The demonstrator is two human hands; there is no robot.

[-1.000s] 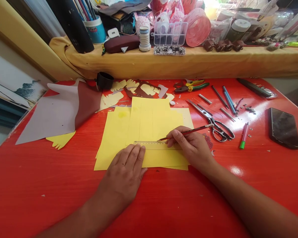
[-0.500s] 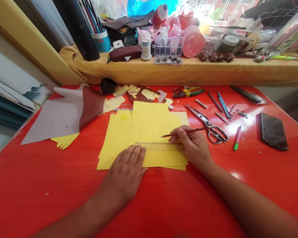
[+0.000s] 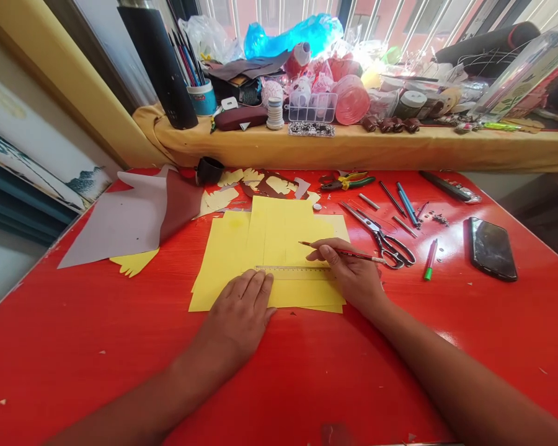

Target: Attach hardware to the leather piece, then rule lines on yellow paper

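Note:
Several yellow paper sheets (image 3: 227, 248) lie stacked on the red table, the top one marked with faint pencil lines. A clear ruler (image 3: 297, 272) rests across them. My left hand (image 3: 244, 306) lies flat on the sheets' lower left, its fingertips at the ruler's left end. In my right hand (image 3: 351, 272) a dark red pencil (image 3: 348, 253) is gripped, its tip pointing left and seemingly above the paper. The right hand is at the ruler's right end and hides it. Right of that hand lie metal scissors (image 3: 381, 235).
Pliers (image 3: 351, 181), pens (image 3: 407, 203), a green-tipped pen (image 3: 431, 260) and a phone (image 3: 493, 249) lie to the right. Grey and brown sheets (image 3: 121, 217), a black cup (image 3: 209, 170) and cut paper scraps (image 3: 218, 199) are at the back left. A crowded sill (image 3: 260, 148) runs behind the table.
My view has tilted up and shifted slightly to the right. The pencil has swung so its tip is raised and points further up the sheet. My left hand stays on the paper.

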